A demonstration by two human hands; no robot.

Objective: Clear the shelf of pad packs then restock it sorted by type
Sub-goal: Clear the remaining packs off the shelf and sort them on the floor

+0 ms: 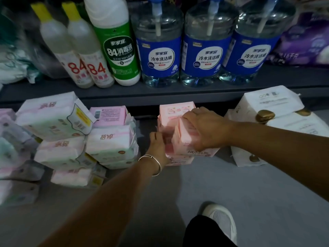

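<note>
A stack of pink pad packs (pixel 175 114) stands on the grey floor in front of the low shelf. My right hand (pixel 206 129) lies over the top pack with its fingers curled round it. My left hand (pixel 157 142), a silver bangle on its wrist, grips the left side of the same stack. To the left lies a heap of white, pink and green pad packs (pixel 67 132). At the right sit white pad packs (pixel 270 102) with gold marks.
The shelf edge (pixel 124 95) runs across above the packs. On it stand disinfectant bottles (pixel 92 50), blue-labelled dish soap jugs (pixel 160 56) and a purple bag (pixel 306 41). My white shoe (pixel 222 218) is on the floor at the bottom.
</note>
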